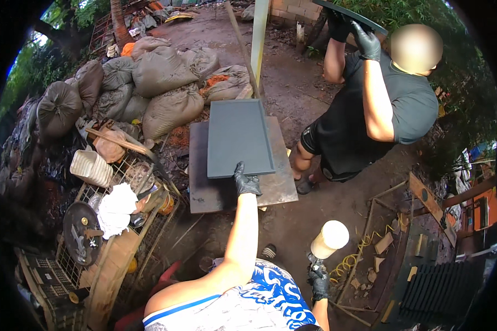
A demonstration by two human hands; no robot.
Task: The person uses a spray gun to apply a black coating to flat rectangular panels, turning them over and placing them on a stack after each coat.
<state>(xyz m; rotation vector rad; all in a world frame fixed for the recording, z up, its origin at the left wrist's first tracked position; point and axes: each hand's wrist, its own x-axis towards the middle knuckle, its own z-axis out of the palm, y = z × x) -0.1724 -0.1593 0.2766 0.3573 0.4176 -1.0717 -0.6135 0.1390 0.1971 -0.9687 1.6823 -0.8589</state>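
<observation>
A dark grey rectangular tray (pixel 240 138) with a raised rim lies on a worn square board (pixel 197 190) in the middle. My left hand (pixel 246 181), in a black glove, grips the tray's near edge, one finger lying over the rim. The fingers beneath are hidden. Lower right, my black-gloved right hand (pixel 318 280) is closed around a spray gun (pixel 316 260), mostly covered by the glove. A whitish cup (pixel 330 239) sits on top of the gun, apart from the tray.
At right a co-worker (pixel 364 110) lifts a dark flat panel (pixel 354 16) with gloved hands. Filled sacks (pixel 160 71) are piled far left. A wire rack (pixel 143 220) holds clutter and a white cloth (pixel 116 209). A yellow coiled hose (pixel 345 265) and wooden frame lie right.
</observation>
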